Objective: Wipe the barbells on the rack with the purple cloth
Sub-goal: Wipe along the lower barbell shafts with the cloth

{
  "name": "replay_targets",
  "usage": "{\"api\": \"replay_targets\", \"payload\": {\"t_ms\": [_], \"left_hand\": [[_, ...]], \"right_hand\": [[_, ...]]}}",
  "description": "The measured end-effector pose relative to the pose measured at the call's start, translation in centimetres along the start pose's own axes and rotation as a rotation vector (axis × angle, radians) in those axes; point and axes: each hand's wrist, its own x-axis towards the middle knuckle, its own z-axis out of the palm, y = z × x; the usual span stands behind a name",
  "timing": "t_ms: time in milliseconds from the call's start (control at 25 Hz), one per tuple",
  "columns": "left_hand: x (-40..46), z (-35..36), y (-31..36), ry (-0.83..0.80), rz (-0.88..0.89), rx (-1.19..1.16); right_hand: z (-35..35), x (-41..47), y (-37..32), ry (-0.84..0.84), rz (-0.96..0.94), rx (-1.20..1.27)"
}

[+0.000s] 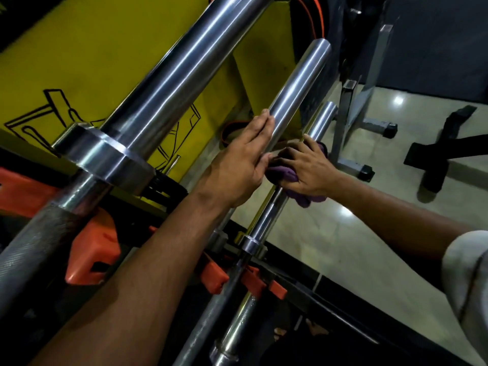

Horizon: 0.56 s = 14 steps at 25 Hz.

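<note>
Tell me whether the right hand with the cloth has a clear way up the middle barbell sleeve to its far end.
Probably not yet. The left hand rests flat along the middle barbell sleeve just above the right hand and its purple cloth. Beyond those fingers, the sleeve is bare to its end.

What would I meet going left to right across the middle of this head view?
Big shiny steel barbell sleeve → left hand laid flat on a thinner chrome sleeve → crumpled purple cloth → right hand gripping it → black bench foot.

bare forearms, pale sleeve (467, 273) on right arm
</note>
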Motion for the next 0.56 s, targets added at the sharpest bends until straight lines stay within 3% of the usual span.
{"api": "replay_targets", "payload": {"t_ms": [120,240,320,440,560], "left_hand": [[-0.1,-0.1,0.0,0.0,0.003,0.019],[-0.1,-0.1,0.0,0.004,0.013,0.03],[-0.1,-0.1,0.1,0.013,0.017,0.046],[-0.2,0.0,0.0,0.013,0.011,0.053],[-0.1,0.2,-0.1,0.01,0.015,0.045]], "right_hand": [[-0.2,-0.8,-3.4,0.058,0.059,0.037],[1.4,-3.9,-11.9,0.147,0.029,0.207],[1.9,-5.2,-15.0,0.118,0.005,0.302],[1.4,-4.1,-12.1,0.069,-0.083,0.206],[0.4,-1.6,-5.9,0.101,0.086,0.117]]}}
